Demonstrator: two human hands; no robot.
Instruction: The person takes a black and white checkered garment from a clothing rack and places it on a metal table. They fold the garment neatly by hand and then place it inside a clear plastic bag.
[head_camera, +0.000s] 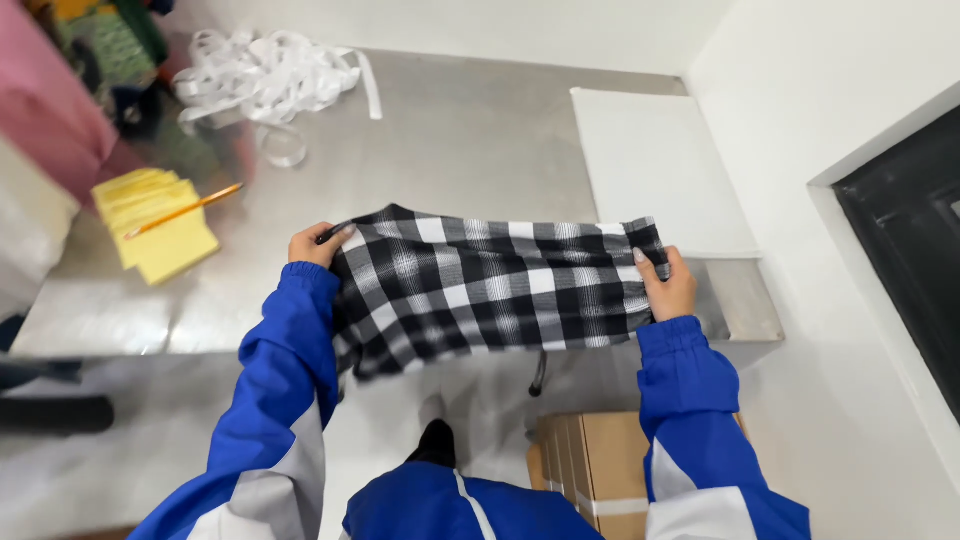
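Leftmost, a stack of yellow paper (160, 222) with a pencil (183, 210) across it lies on the steel table (450, 150), near a heap of white strips (262, 80). Then the left hand (315, 245) and right hand (665, 285), well apart, each pinch 1 end of the black-and-white checked cloth (490, 290), seemingly to hold it spread flat above the table edge; a white sheet (655, 165) lies further right

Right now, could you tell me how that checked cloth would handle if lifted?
Probably floppy: the cloth sags and folds between the left hand and right hand. Likely light, since fingertip pinches hold it. Unlikely to slip; it bunches at each grip.
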